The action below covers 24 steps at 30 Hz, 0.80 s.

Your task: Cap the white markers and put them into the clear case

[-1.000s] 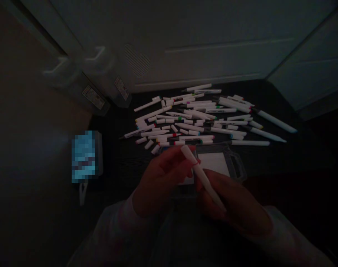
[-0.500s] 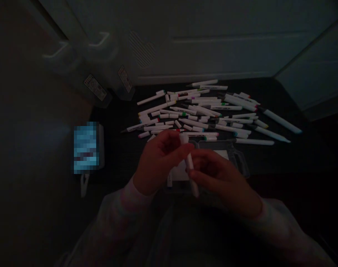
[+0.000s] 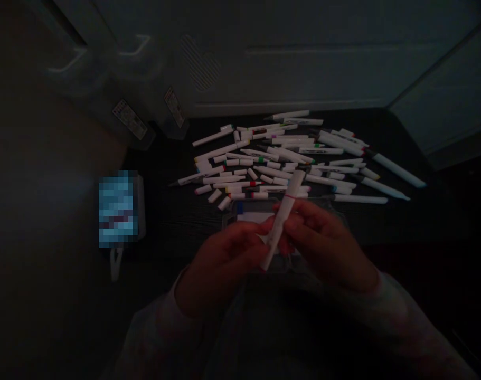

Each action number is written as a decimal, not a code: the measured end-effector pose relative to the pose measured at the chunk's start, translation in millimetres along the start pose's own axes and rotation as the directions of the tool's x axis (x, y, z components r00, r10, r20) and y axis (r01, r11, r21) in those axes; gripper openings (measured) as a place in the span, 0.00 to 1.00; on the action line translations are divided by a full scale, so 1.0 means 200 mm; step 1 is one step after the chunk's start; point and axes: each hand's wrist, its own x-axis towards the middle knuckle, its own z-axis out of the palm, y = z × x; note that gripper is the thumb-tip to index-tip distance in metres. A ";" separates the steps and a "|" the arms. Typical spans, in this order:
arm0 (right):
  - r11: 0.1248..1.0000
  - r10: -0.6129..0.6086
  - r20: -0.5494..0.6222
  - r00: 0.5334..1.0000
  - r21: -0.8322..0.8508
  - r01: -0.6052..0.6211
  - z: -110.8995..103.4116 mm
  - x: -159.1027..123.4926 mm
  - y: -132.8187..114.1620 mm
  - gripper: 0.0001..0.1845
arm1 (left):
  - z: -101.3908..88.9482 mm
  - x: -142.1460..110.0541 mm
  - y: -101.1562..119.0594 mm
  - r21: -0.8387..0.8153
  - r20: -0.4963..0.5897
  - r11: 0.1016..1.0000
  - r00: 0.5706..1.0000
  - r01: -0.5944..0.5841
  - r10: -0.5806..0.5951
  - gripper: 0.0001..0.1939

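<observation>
The scene is very dark. I hold one white marker (image 3: 283, 216) upright and tilted, its capped end pointing away from me. My left hand (image 3: 220, 264) pinches its lower end. My right hand (image 3: 323, 245) grips it around the middle. Just beyond my hands lies a clear plastic case (image 3: 250, 216) with a white insert, partly hidden by my fingers. Farther out, a heap of several white markers and loose caps (image 3: 288, 161) with coloured bands is spread across the dark surface.
A lit phone screen (image 3: 117, 208) stands on a holder at the left. Two clear containers with labels (image 3: 145, 105) stand at the back left against a pale cabinet front (image 3: 303, 68). Pale sleeves cover both my wrists.
The marker has been turned over in my hands: it now points up and to the right. My left hand has dropped from its top end to its lower end.
</observation>
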 end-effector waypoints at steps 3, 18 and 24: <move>0.998 0.016 0.040 0.999 0.052 -0.018 0.01 -0.01 -0.01 0.08 | 0.05 -0.02 -0.01 -0.057 0.023 0.995 0.996 0.083 -0.082 0.07; 0.989 -0.075 -0.090 0.993 -0.134 0.063 0.00 -0.01 -0.03 0.14 | 0.09 -0.05 -0.07 0.426 -0.145 0.900 0.975 -0.091 0.167 0.07; 0.989 -0.065 -0.174 0.983 -0.143 0.041 0.02 -0.01 -0.02 0.23 | 0.08 -0.11 -0.08 0.493 -0.131 0.860 0.966 -0.132 0.223 0.06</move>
